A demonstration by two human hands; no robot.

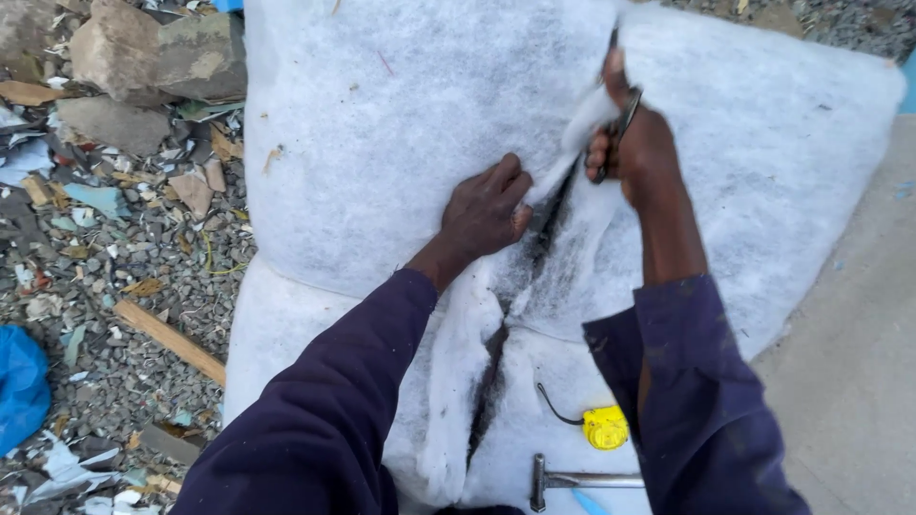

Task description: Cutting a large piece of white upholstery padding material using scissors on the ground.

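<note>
Head view: a thick sheet of white wadding (382, 143) lies spread over the ground, filling the middle of the scene. A cut (496, 367) runs through it from the near edge away toward the far right, its long axis slightly slanted, dark ground showing in the gap. The right hand (641, 143) is at the far end of that cut, fingers closed through the handles of scissors (618, 119) whose blades point on along the same line, into uncut wadding. The left hand (487, 210) lies just left of the cut and nearer, fingers together and curled, pressing the left flap flat; it holds nothing.

Ahead of the blades the wadding runs unbroken to its far edge. Near the right sleeve, on the wadding, lie a yellow tape measure (606, 426) and a hammer (572, 480). To the left are gravel, scraps, stones (153, 57) and a wooden batten (172, 340); to the right, bare concrete (849, 381).
</note>
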